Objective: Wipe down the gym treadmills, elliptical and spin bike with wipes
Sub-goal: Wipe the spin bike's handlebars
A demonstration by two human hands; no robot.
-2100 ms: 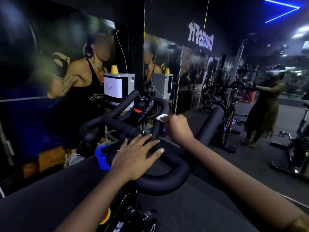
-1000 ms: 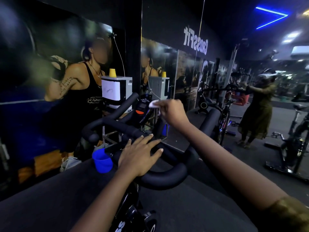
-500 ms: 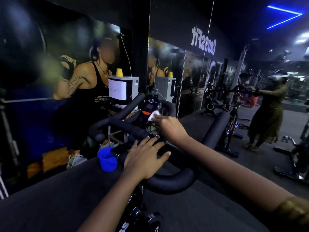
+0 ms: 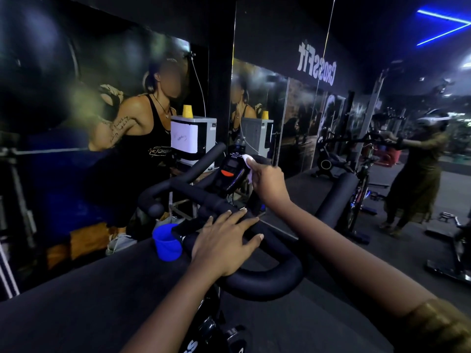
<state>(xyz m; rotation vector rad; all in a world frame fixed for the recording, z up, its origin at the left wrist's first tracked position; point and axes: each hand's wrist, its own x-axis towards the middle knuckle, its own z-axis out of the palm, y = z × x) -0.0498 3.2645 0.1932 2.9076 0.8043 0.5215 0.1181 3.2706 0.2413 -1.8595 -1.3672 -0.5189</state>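
Up to the console [image 4: 230,171] went right hand [image 4: 270,184], fingers pinching wipe [image 4: 248,164]; left hand [image 4: 224,243] lies flat on handlebar [image 4: 267,284].

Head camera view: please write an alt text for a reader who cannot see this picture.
A person's right hand holds a white wipe against the console of a spin bike, while the left hand rests flat on the black handlebar. A blue cup sits beside the handlebar, and a wall mirror stands behind in a dim gym.
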